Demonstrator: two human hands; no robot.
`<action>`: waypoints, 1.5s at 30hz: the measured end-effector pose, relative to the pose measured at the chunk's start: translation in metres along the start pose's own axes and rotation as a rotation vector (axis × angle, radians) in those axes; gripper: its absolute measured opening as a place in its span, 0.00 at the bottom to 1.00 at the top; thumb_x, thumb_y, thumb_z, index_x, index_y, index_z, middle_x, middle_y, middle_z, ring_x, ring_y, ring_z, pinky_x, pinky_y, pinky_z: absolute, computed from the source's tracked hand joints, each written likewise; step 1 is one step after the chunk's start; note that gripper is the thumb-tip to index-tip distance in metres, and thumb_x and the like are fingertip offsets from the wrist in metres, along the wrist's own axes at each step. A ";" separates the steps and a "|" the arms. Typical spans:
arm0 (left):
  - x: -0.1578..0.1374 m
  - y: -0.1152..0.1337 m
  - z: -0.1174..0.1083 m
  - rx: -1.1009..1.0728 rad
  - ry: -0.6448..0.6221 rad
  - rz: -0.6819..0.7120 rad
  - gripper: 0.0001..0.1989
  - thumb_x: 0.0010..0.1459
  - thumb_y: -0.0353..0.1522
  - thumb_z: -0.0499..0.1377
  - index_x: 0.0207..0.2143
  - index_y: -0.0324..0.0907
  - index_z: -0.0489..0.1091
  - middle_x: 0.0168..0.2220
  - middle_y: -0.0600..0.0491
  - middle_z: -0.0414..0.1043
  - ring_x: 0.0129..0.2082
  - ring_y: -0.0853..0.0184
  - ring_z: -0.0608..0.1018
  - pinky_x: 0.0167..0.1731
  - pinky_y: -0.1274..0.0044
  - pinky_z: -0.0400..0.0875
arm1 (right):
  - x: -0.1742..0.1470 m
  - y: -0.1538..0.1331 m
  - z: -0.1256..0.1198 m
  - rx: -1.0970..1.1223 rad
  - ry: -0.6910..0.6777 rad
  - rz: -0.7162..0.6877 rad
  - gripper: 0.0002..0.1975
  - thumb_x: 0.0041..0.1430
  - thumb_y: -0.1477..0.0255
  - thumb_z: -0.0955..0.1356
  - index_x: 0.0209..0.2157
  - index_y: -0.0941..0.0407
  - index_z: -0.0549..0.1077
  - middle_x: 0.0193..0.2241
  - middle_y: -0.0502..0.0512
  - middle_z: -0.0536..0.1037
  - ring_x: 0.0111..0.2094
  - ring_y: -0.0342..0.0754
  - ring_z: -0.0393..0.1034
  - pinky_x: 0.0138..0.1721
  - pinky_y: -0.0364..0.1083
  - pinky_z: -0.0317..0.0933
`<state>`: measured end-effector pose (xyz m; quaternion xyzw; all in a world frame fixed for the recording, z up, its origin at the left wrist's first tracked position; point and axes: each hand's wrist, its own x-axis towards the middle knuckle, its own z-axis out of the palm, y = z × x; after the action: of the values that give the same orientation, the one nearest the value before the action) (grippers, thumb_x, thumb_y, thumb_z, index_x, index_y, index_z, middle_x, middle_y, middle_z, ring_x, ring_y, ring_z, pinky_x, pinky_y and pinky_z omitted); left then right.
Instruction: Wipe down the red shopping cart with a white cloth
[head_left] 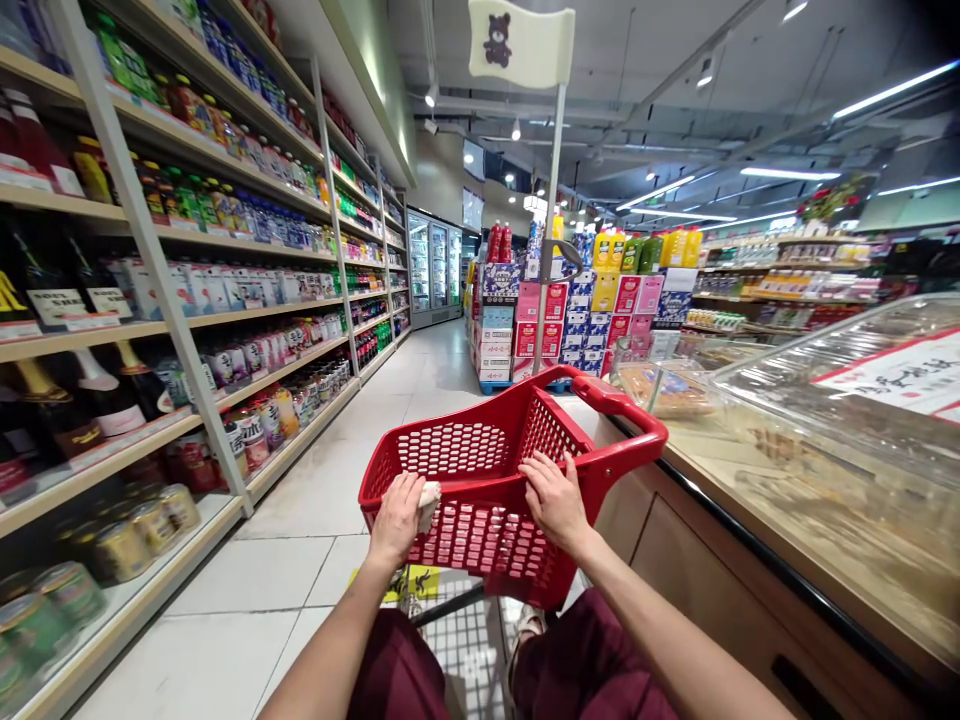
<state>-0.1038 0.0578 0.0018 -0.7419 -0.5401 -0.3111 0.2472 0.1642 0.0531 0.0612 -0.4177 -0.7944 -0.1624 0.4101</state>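
A red plastic shopping cart (pixel 457 450) with a perforated basket stands sideways before me, its handle (pixel 630 415) at the right. My left hand (pixel 397 515) lies over the near rim towards the left end, closed on a crumpled whitish cloth (pixel 429 505). I cannot tell whether it is fabric or tissue. Farther right, my right hand (pixel 555 500) has its fingers bent over the same rim, below the handle. The visible inside of the basket shows no goods. Above the cart rises a pole with a cream bear sign (pixel 521 45).
Shelves of bottles and cans (pixel 247 290) line the left side. Stacked drink cartons (pixel 540 320) stand ahead, with glass-door coolers (pixel 435 255) beyond. A counter with clear covers (pixel 757 440) runs close along the right. Tiled floor (pixel 292 560) lies between shelves and cart.
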 end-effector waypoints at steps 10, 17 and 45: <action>-0.027 -0.055 -0.018 0.022 -0.034 -0.064 0.20 0.55 0.27 0.42 0.49 0.39 0.63 0.49 0.46 0.68 0.52 0.62 0.67 0.49 0.65 0.66 | -0.005 0.013 -0.001 -0.085 -0.050 -0.007 0.16 0.55 0.74 0.60 0.45 0.55 0.70 0.46 0.55 0.72 0.53 0.52 0.58 0.58 0.58 0.31; 0.017 0.037 0.001 -0.100 0.032 0.072 0.18 0.56 0.31 0.47 0.48 0.36 0.63 0.48 0.45 0.69 0.51 0.61 0.68 0.52 0.63 0.63 | -0.005 0.009 -0.007 -0.115 -0.039 -0.020 0.17 0.55 0.75 0.59 0.46 0.54 0.69 0.47 0.55 0.72 0.53 0.52 0.58 0.58 0.58 0.30; 0.033 0.094 0.013 -0.104 -0.001 0.118 0.20 0.55 0.29 0.47 0.52 0.39 0.59 0.52 0.46 0.64 0.53 0.62 0.65 0.52 0.64 0.62 | -0.011 0.040 -0.033 -0.205 0.026 0.087 0.17 0.56 0.73 0.59 0.46 0.57 0.69 0.47 0.58 0.71 0.53 0.54 0.57 0.57 0.58 0.34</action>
<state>-0.0037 0.0604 0.0146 -0.7844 -0.4786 -0.3234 0.2261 0.2166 0.0508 0.0693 -0.4893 -0.7493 -0.2301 0.3824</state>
